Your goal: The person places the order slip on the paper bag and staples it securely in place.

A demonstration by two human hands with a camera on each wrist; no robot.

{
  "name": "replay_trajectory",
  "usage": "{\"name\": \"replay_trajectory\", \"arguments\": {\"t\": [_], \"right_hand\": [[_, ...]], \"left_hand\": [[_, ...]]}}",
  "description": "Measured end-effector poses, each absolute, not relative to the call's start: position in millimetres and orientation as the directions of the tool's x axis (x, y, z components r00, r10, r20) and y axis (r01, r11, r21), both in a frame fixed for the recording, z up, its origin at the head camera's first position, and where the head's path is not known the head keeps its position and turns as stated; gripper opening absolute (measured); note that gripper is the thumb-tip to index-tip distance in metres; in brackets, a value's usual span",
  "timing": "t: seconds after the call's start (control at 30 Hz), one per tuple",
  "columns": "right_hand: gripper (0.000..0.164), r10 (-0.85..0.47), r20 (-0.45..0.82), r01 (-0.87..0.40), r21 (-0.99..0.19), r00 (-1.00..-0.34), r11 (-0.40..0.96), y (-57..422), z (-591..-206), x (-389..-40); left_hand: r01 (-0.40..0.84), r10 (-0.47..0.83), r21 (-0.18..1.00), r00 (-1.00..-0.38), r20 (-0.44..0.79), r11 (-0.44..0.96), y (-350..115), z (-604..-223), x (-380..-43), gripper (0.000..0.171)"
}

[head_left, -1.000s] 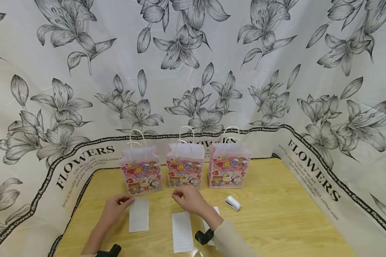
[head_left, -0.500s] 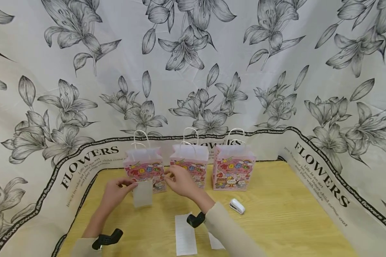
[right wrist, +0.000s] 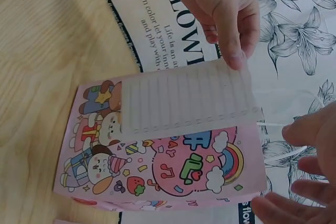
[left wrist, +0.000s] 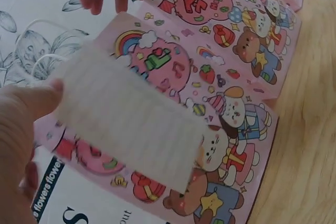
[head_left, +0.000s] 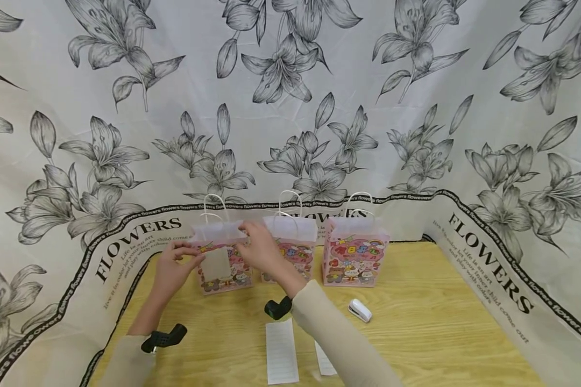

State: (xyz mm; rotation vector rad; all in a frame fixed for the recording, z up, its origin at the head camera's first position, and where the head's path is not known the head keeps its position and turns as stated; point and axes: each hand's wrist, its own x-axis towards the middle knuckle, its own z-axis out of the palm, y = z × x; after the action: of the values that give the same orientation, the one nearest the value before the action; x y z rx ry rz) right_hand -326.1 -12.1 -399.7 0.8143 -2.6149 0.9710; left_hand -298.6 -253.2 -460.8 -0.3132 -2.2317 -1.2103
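A lined paper sheet (head_left: 217, 264) lies against the front of the leftmost pink cartoon gift bag (head_left: 241, 275). My left hand (head_left: 171, 271) pinches the sheet's upper left corner; in the right wrist view, the thumb presses on the sheet (right wrist: 184, 98) near the bag's top edge. My right hand (head_left: 263, 251) hovers by the bag's upper right side. Its fingers look loosely bent in the right wrist view, with nothing held in the hand (right wrist: 310, 174). The sheet covers part of the bag's printed picture.
Two matching gift bags, one in the middle (head_left: 297, 252) and one at the right (head_left: 355, 258), stand in the same row. A white stapler (head_left: 360, 310) lies in front of them. Nearer are two more sheets (head_left: 282, 352), one partly under my right sleeve (head_left: 339, 333). Flower-print cloth hangs behind.
The left hand has lifted the paper sheet from the table and brought it up against the leftmost bag. My right hand has moved up and left to that bag's top.
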Motion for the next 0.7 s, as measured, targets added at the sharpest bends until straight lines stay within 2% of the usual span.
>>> {"name": "replay_trajectory", "arguments": {"t": [0.2,0.43,0.7], "right_hand": [[0.043,-0.374,0.313,-0.487,-0.514,-0.873,0.706,-21,-390,-335],[0.054,-0.381,0.311,-0.492,-0.520,-0.870,0.698,-31,-395,-339],[0.065,-0.385,0.278,-0.475,-0.488,-0.880,0.733,-38,-405,-342]], "left_hand": [[0.493,-0.079,0.652,-0.760,0.645,0.575,-251,-449,-315,0.011],[0.461,-0.075,0.679,-0.795,0.603,0.571,-253,-444,-320,0.014],[0.504,-0.043,0.744,-0.816,0.577,0.439,-253,-452,-319,0.007]]}}
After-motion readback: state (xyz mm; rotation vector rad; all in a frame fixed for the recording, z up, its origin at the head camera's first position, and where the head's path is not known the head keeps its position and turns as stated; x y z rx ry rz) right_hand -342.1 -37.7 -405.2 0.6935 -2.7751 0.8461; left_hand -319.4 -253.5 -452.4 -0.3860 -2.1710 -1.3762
